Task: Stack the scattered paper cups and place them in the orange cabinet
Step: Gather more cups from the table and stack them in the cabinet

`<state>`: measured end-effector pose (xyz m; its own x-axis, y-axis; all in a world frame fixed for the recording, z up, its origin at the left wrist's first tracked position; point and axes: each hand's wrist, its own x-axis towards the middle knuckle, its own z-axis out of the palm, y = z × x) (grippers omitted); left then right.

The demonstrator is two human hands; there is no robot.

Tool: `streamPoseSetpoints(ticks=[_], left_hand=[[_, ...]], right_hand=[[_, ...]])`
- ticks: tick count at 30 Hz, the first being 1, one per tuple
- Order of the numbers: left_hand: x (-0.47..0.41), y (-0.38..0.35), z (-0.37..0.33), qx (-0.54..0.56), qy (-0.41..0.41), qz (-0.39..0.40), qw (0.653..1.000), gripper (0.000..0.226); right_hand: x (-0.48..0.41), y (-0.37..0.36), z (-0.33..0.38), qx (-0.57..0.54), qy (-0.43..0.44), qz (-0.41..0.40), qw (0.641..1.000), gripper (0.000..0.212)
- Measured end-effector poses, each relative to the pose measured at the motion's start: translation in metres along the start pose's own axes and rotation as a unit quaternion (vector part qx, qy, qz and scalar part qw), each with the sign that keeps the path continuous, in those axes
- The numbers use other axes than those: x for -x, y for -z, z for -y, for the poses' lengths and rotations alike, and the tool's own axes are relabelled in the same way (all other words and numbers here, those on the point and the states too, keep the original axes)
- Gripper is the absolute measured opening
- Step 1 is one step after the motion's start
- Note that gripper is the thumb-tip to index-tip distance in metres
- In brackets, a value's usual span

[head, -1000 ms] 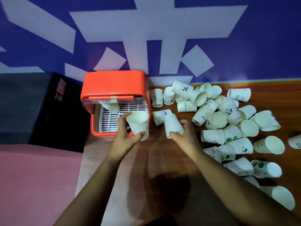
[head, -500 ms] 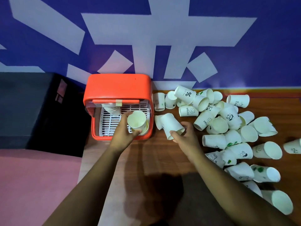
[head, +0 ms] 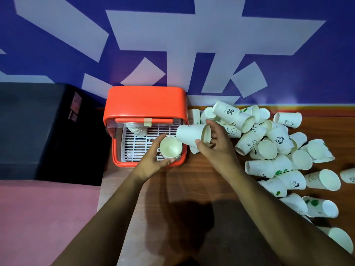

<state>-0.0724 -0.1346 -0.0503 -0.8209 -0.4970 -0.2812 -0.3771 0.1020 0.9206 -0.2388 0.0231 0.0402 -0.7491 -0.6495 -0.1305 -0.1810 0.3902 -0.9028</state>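
L hand [head: 153, 163] fingers curled round 1 upright cup [head: 171, 147], mouth up, over front-R corner of orange cabinet [head: 146, 102]. R hand [head: 218, 150] fingers + thumb half-curled, gripping rim of 1 sideways cup [head: 190, 133] just beside cabinet. 1 stack [head: 135, 129] inside cabinet. Approx 25 loose cups [head: 269, 150] on table [head: 192, 181], R side; overlap blocks exact count.

1. Scattered cups [head: 265, 150]: matt white paper, some with printed designs.
2. Orange cabinet [head: 146, 102]: smooth, slightly glossy plastic, with a white slatted plastic tray [head: 134, 144] inside.
3. Table [head: 192, 185]: dark brown wood-grain, mild sheen.
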Motion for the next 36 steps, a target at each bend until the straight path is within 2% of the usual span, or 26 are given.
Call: streamPoseSetpoints(ticks=[2, 5, 12, 15, 20, 23, 29, 32, 36], left_hand=[[0.002, 0.000, 0.005, 0.019, 0.019, 0.002, 1.000, 0.090], [0.001, -0.001, 0.009, 0.031, 0.037, 0.002, 0.999, 0.081], [-0.002, 0.000, 0.008, 0.055, 0.057, 0.005, 0.997, 0.083], [-0.001, -0.001, 0.003, 0.071, 0.060, -0.013, 0.996, 0.065], [0.002, -0.002, -0.012, 0.201, 0.092, -0.065, 0.973, 0.033], [0.004, -0.005, -0.015, 0.187, 0.087, -0.069, 0.976, 0.032], [0.003, -0.010, -0.005, 0.097, 0.059, -0.066, 0.991, 0.029], [0.002, -0.010, -0.004, 0.065, 0.049, -0.081, 0.993, 0.030], [0.001, -0.013, -0.003, 0.025, 0.065, -0.093, 0.993, 0.041]], right_hand=[[0.000, 0.001, 0.003, -0.006, 0.003, -0.004, 1.000, 0.065], [0.003, 0.004, 0.005, -0.005, 0.021, -0.006, 1.000, 0.060], [0.014, -0.002, 0.002, 0.093, 0.067, 0.034, 0.993, 0.058], [0.005, -0.019, 0.003, 0.134, 0.095, 0.062, 0.984, 0.064], [-0.002, -0.052, -0.008, 0.219, 0.147, 0.096, 0.960, 0.069], [-0.006, -0.065, -0.020, 0.232, 0.125, 0.112, 0.958, 0.074], [-0.008, -0.073, -0.038, 0.142, -0.013, 0.147, 0.979, 0.082], [-0.011, -0.075, -0.043, 0.127, -0.028, 0.142, 0.981, 0.085], [-0.013, -0.070, -0.042, 0.107, -0.035, 0.155, 0.982, 0.077]])
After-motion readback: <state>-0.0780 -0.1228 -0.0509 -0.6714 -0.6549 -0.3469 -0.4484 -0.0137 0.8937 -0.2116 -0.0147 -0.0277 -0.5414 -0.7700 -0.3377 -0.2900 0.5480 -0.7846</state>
